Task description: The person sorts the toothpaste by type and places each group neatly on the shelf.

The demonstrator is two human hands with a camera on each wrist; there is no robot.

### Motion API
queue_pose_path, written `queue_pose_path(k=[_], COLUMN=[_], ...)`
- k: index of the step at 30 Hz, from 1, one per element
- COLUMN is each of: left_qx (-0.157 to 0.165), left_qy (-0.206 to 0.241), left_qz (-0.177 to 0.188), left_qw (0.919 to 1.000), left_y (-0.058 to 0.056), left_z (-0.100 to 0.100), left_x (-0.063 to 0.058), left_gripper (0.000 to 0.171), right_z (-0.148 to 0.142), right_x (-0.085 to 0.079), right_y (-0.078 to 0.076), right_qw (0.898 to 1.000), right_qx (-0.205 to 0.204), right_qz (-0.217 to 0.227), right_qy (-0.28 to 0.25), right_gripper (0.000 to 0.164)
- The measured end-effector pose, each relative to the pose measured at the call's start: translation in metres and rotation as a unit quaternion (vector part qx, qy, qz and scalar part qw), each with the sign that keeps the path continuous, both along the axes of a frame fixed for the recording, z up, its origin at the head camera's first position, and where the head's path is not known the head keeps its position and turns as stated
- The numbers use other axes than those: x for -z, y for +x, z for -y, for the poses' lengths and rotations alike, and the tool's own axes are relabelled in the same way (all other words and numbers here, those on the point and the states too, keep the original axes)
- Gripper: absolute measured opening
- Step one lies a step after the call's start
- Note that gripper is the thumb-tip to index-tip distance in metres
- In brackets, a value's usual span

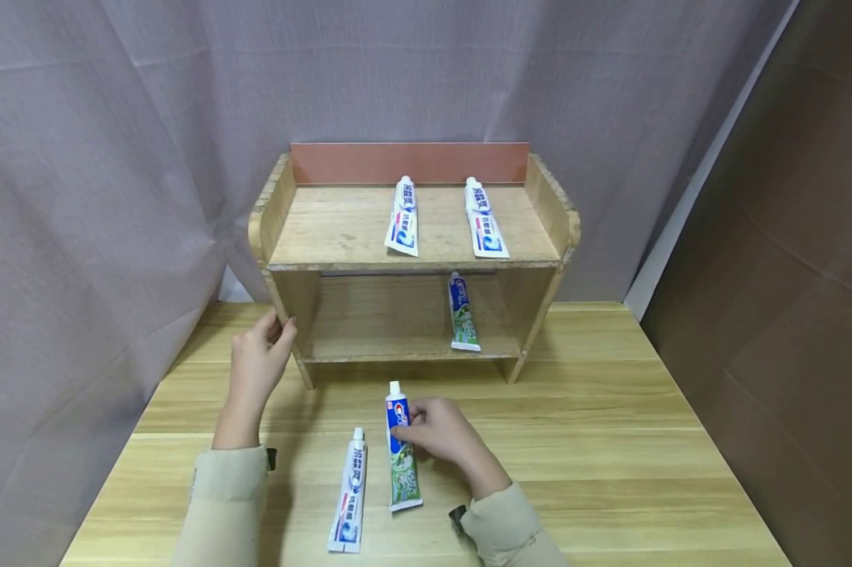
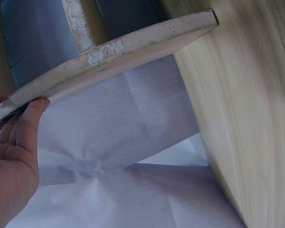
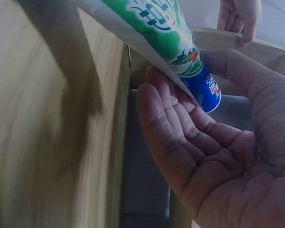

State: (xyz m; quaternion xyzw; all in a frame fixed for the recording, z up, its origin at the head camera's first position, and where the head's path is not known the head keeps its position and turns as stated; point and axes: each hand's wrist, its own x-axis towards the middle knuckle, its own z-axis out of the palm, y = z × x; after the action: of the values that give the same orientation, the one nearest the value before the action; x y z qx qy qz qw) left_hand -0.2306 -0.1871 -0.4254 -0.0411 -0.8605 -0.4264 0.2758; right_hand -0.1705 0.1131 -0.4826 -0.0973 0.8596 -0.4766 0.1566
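Note:
My right hand [image 1: 443, 429] pinches a blue and green toothpaste tube [image 1: 402, 465] between thumb and fingers, its white cap pointing toward the shelf. In the right wrist view the tube [image 3: 180, 42] slants across above the curled fingers. With my left hand [image 1: 259, 354] I grip the front edge of the shelf's left side panel [image 1: 275, 295]; the left wrist view shows the fingers [image 2: 26, 128] against that panel's outer face. A white and blue toothpaste tube [image 1: 350, 496] lies on the table to the left of the held one.
A two-tier wooden shelf [image 1: 355, 311] stands at the back of the table [image 1: 610, 441]. Two white toothpaste tubes [image 1: 403, 216] lie on its upper board, and one blue and green tube [image 1: 463, 313] lies at the right of the lower board. Grey curtain [image 1: 412, 71] hangs behind.

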Motion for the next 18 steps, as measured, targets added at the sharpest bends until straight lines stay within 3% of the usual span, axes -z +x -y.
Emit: queue_pose_path(k=[18], left_qx=[-0.002], left_qy=[0.0], left_qz=[-0.001], left_qw=[1.0], left_y=[0.0006], left_z=[-0.0009], left_x=[-0.0006], left_gripper=[0.027], right_z=[-0.0007], right_x=[-0.0069], right_y=[-0.0081], right_qw=[1.0], right_qx=[-0.002], right_qz=[-0.018], right_qy=[0.001], right_gripper=[0.027])
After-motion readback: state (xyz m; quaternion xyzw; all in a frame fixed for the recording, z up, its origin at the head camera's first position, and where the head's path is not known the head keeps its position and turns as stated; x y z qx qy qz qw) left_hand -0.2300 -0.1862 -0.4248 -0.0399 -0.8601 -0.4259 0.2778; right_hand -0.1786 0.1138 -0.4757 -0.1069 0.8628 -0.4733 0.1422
